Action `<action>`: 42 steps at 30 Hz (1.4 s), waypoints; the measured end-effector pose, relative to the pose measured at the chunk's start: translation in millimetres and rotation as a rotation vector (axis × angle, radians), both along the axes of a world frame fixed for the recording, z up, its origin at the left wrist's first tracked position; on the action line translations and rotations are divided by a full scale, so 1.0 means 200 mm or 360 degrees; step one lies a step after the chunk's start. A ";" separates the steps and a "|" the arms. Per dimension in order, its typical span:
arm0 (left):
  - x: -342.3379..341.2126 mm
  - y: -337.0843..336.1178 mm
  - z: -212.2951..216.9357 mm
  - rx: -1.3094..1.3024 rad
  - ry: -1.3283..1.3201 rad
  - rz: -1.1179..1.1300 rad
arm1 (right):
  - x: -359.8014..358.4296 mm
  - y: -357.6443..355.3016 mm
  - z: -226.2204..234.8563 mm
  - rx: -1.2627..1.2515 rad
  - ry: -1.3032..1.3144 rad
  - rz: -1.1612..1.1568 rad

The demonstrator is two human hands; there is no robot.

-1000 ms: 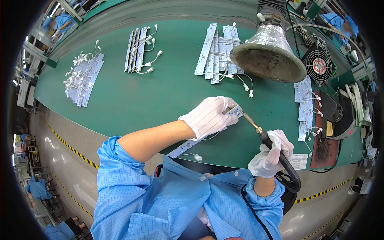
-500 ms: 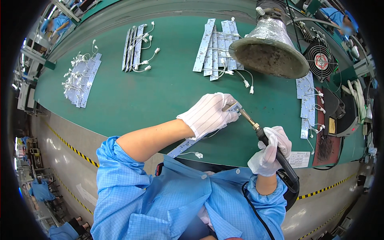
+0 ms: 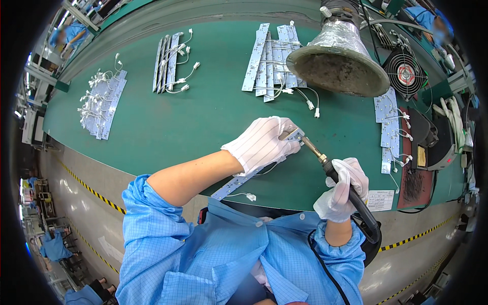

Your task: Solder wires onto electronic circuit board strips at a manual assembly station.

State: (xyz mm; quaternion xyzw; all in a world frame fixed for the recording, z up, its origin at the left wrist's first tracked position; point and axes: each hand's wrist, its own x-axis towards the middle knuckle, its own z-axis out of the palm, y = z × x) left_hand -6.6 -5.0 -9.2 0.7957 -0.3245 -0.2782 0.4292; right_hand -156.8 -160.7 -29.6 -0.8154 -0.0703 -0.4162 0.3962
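My left hand [image 3: 264, 144], in a white striped glove, is closed on a narrow pale LED strip board [image 3: 231, 187]. The board slants under the hand, and its far end shows at the fingertips. A white wire with a small plug [image 3: 250, 196] trails from its near end. In my gloved right hand [image 3: 343, 190] is a soldering iron [image 3: 363, 211] with a black handle, gripped like a pen. Its metal tip meets the board's far end beside my left fingertips. Solder at the contact is too small to make out.
More wired LED boards lie on the green bench: a pile at left [image 3: 104, 109], a stack [image 3: 165, 63], a group at back centre [image 3: 267, 61] and some at right [image 3: 389, 127]. A fume hood [image 3: 335, 61] overhangs the back right, near a fan [image 3: 405, 75] and a soldering station [image 3: 442, 145].
The view has shifted slightly, moving the bench things a little to the left. Both hands keep their grip, and the iron's tip stays at the board's end.
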 end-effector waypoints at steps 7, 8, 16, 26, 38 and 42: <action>0.02 0.01 0.00 0.0087 0.0084 -0.0004 | -0.02 -0.03 -0.02 -0.0254 -0.0056 -0.0064; 0.02 0.01 0.00 0.0105 0.0081 -0.0011 | -0.02 -0.03 -0.02 -0.0256 -0.0060 -0.0062; 0.01 0.01 0.00 0.0062 0.0097 -0.0005 | -0.03 -0.04 -0.02 -0.0431 0.0038 -0.0067; 0.01 0.01 0.00 0.0047 0.0096 0.0016 | -0.02 -0.02 -0.02 -0.0403 0.0007 -0.0113; 0.05 0.02 0.04 0.0248 -0.0159 -0.0126 | -0.02 -0.02 -0.03 -0.0140 -0.0129 -0.0188; 0.05 0.02 0.04 0.0180 0.0094 0.0005 | -0.01 0.00 -0.02 0.0002 -0.0052 -0.0060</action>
